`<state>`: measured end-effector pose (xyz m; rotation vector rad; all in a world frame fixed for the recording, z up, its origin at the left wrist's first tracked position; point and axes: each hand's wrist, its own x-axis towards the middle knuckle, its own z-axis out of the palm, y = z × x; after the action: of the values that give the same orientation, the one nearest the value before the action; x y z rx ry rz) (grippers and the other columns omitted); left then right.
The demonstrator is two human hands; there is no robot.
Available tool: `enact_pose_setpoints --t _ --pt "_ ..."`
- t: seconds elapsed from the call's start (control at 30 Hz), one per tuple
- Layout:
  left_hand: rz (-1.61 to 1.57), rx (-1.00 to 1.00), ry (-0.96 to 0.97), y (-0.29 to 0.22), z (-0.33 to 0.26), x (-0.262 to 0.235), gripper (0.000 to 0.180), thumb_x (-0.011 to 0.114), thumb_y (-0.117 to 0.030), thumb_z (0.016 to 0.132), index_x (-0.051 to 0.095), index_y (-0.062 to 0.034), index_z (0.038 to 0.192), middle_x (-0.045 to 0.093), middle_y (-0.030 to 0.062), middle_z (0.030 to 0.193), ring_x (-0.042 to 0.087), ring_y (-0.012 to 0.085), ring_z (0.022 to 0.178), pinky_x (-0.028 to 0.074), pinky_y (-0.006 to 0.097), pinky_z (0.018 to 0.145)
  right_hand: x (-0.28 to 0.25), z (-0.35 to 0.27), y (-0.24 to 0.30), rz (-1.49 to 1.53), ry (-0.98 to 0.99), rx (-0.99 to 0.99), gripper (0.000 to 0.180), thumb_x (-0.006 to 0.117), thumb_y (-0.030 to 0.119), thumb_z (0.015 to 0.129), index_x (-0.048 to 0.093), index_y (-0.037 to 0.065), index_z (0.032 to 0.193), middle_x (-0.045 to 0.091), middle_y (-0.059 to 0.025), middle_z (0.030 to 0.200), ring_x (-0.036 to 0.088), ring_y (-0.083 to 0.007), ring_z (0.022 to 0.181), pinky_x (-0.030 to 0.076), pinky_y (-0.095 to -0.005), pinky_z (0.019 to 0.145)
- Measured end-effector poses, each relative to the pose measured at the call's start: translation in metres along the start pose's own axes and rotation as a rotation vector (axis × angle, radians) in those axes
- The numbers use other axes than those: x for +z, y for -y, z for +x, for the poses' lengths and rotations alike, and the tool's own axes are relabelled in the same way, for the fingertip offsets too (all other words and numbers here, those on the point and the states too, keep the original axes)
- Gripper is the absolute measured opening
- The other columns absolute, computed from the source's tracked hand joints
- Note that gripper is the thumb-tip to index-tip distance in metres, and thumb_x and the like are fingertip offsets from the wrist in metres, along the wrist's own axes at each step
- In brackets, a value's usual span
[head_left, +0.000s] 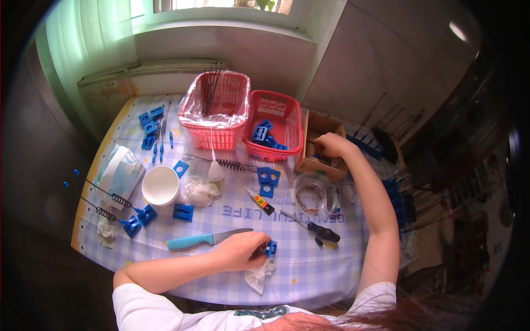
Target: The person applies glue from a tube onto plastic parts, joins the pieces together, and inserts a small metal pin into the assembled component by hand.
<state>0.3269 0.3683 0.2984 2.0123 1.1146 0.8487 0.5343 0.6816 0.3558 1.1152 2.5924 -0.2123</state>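
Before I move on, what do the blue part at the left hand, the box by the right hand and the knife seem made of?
Blue part at the left hand: probably smooth plastic, from its solid, even colour.
Box by the right hand: cardboard or thin wood; brown, matte walls leave it open.
Knife: blade likely metal, grey and smooth-looking; handle probably plastic, evenly turquoise.

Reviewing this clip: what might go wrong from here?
The left hand, holding a blue plastic part, is close to the bare knife blade; a slip might cut it. The right hand is in the cardboard box; drawing back, it might knock the clear plastic container.
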Motion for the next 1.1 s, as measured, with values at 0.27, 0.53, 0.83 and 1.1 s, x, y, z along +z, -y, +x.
enact_pose_setpoints --t 0.27,0.53,0.83,1.1 --pt "-0.001 -0.009 0.021 -0.001 0.002 0.000 0.028 0.058 -0.011 0.068 0.049 -0.0027 0.093 0.055 0.0123 0.079 0.055 0.0282 0.072 0.045 0.035 0.063 0.001 0.001 -0.007 -0.021 0.070 -0.005 0.028 0.061 0.000 0.060 0.059 0.007 0.087 0.061 -0.0109 0.086 0.058 -0.0272 0.082 0.046 -0.0341 0.070" --pt "0.014 -0.004 0.009 -0.002 0.001 -0.002 0.028 0.059 -0.012 0.068 0.048 -0.0027 0.092 0.055 0.0115 0.077 0.056 0.0264 0.072 0.046 0.034 0.062 0.006 0.014 -0.009 -0.107 -0.080 -0.006 0.024 0.059 0.001 0.062 0.059 0.006 0.085 0.061 -0.0123 0.086 0.058 -0.0281 0.085 0.047 -0.0372 0.071" --pt "-0.005 -0.008 0.012 -0.001 0.000 -0.001 0.028 0.059 -0.011 0.068 0.048 -0.0024 0.092 0.055 0.0120 0.077 0.056 0.0270 0.071 0.046 0.034 0.062 0.008 0.024 -0.019 -0.189 -0.206 0.107 0.024 0.064 0.010 0.060 0.061 0.003 0.082 0.060 -0.0170 0.088 0.057 -0.0302 0.085 0.047 -0.0373 0.075" --pt "-0.006 -0.007 0.007 -0.002 0.001 -0.001 0.028 0.059 -0.011 0.068 0.049 -0.0026 0.093 0.055 0.0123 0.078 0.056 0.0277 0.072 0.046 0.035 0.063 -0.047 -0.015 0.005 0.164 -0.409 0.052 0.024 0.058 0.014 0.063 0.059 0.000 0.083 0.062 -0.0131 0.077 0.060 -0.0230 0.073 0.047 -0.0303 0.068"
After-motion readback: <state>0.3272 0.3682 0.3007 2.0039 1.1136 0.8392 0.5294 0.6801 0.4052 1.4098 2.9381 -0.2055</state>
